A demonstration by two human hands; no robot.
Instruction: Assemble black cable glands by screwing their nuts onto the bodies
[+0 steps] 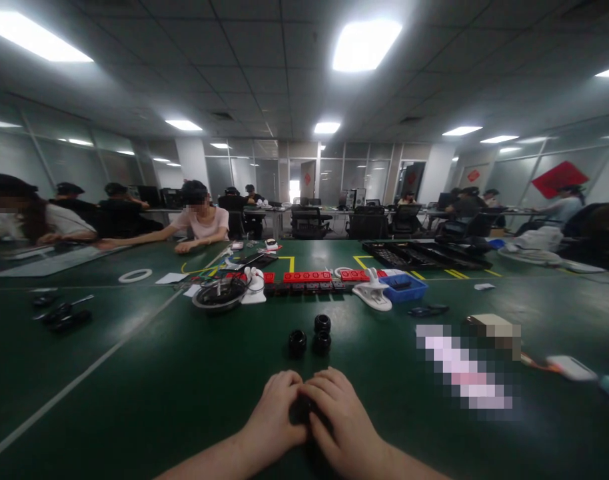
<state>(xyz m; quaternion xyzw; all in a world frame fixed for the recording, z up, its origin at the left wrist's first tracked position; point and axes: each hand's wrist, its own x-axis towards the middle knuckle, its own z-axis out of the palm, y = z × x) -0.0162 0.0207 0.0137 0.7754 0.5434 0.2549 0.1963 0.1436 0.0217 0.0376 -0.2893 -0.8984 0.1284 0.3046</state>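
Note:
Close in front of me at the green table, my left hand [274, 408] and my right hand [340, 417] are brought together, both closed. Their fingers curl over a dark, rounded black part [300, 410], of which only a little shows between the thumbs. Just beyond my fingertips stand three shiny black wheel-like parts with hollow centres: a left one [297, 342], a rear one [322, 324] and a front right one [322, 343]. The held piece looks similar in colour, but the hands hide most of its shape.
Farther back lie a row of red blocks [307, 276], a round dark tray [219, 293], a white clamp [374, 291] and a blue bin [406, 288]. Black tools [67, 313] lie left; a beige box [494, 331] sits right. A person [204, 223] sits across the table.

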